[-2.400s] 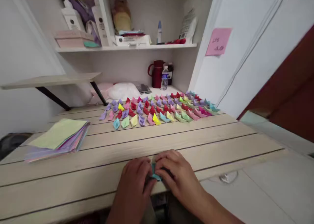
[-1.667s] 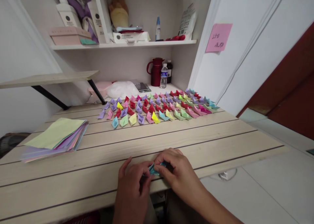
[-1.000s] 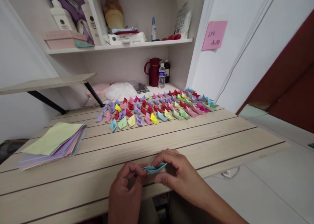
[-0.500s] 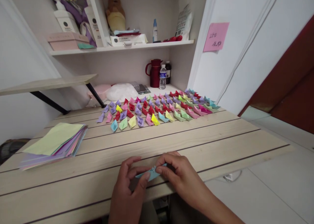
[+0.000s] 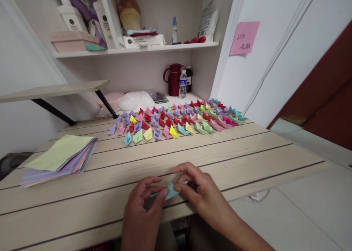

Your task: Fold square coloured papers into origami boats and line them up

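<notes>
A light blue paper boat (image 5: 172,191) is held between my two hands just above the near edge of the wooden table. My left hand (image 5: 144,203) pinches its left side between thumb and fingers. On the right side, my right hand (image 5: 199,192) grips the paper with thumb and bent fingers. Part of the boat is hidden behind my fingertips. Beyond my hands, several rows of small folded paper boats (image 5: 156,134) in many colours stand on the table.
A stack of coloured paper sheets (image 5: 60,155) lies at the left. Behind the boats stand a dark red jug (image 5: 174,80) and a water bottle (image 5: 183,85). A raised wooden shelf (image 5: 55,90) on black legs is at the left. The table edge (image 5: 275,179) drops to the floor at right.
My left thumb has shifted toward the middle of the blue boat. My right index finger has lifted a little, and the paper has turned slightly. The view has tilted a little downward.
</notes>
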`<state>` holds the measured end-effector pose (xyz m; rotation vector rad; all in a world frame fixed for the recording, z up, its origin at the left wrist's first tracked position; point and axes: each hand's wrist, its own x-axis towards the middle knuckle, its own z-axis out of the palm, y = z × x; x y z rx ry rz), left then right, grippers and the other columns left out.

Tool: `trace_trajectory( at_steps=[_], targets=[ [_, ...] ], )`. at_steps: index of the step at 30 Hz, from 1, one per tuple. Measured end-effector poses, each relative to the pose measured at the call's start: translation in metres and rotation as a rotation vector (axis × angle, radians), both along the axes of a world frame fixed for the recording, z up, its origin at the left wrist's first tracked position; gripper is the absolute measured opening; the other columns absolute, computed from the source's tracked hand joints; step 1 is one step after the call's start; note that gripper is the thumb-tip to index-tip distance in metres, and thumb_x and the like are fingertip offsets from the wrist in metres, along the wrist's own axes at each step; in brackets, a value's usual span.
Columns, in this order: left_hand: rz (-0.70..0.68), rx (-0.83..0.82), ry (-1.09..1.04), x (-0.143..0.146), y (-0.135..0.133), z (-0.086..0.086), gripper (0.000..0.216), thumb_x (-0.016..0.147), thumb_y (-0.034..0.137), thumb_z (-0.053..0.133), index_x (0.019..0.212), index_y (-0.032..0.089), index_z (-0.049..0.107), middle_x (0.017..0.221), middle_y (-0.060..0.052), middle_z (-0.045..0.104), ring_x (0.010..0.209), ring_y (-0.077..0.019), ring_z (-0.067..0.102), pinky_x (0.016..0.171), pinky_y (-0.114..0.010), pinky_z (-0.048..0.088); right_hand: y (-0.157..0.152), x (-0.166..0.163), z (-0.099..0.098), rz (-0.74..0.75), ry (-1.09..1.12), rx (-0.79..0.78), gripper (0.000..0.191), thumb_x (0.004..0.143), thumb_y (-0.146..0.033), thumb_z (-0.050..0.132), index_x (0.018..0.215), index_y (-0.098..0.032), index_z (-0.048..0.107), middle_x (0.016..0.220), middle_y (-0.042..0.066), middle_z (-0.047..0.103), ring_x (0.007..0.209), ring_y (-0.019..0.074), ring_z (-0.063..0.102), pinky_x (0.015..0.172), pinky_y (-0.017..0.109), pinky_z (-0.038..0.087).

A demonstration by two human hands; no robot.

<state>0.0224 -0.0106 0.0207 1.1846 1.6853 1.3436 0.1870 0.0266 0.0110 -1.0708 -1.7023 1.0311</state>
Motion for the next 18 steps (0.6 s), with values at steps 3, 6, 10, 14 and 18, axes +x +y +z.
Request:
trace_trajectory(
  at_steps=[3,6,10,14,18],
  targets=[
    [-0.005,-0.010,0.012,-0.001,0.001,-0.004,0.034,0.071,0.048,0.077,0.094,0.025,0.070,0.075,-0.001,0.076,0.076,-0.0219,0.071,0.075,-0.033,0.054,0.000,-0.001,-0.003,-0.005,0.000,-0.007,0.031,0.091,-0.015,0.061,0.119,-0.030,0.062,0.084,-0.003,0.071,0.091,0.0222,0.065,0.082,0.032,0.045],
    [-0.003,0.008,0.042,-0.005,0.003,-0.010,0.034,0.071,0.049,0.077,0.093,0.024,0.072,0.083,-0.004,0.077,0.079,-0.0227,0.072,0.077,-0.034,0.055,0.000,0.000,-0.004,0.001,0.003,0.000,0.032,0.091,-0.015,0.062,0.120,-0.030,0.063,0.086,-0.003,0.071,0.094,0.0222,0.064,0.083,0.033,0.045],
    [-0.003,0.029,0.110,-0.013,0.003,-0.018,0.032,0.074,0.051,0.074,0.091,0.024,0.072,0.095,-0.006,0.077,0.088,-0.0243,0.072,0.084,-0.037,0.055,0.002,0.002,-0.002,-0.015,0.008,0.019,0.023,0.085,-0.015,0.071,0.103,-0.027,0.065,0.094,-0.002,0.070,0.090,0.0205,0.063,0.080,0.031,0.044],
    [0.010,0.026,0.242,-0.017,0.000,-0.026,0.029,0.077,0.055,0.070,0.090,0.029,0.074,0.099,-0.004,0.078,0.101,-0.0294,0.069,0.099,-0.047,0.049,0.001,0.004,0.000,-0.008,-0.031,0.039,0.025,0.082,-0.012,0.074,0.099,-0.026,0.063,0.096,-0.002,0.069,0.093,0.0208,0.061,0.080,0.031,0.043],
    [0.047,0.118,0.287,-0.011,-0.004,-0.031,0.019,0.082,0.049,0.068,0.089,0.032,0.075,0.096,-0.002,0.078,0.115,-0.0310,0.063,0.110,-0.051,0.041,0.000,0.004,0.000,-0.006,-0.083,0.076,0.030,0.081,-0.008,0.074,0.101,-0.027,0.063,0.100,-0.002,0.069,0.096,0.0215,0.061,0.083,0.032,0.043]
  ],
)
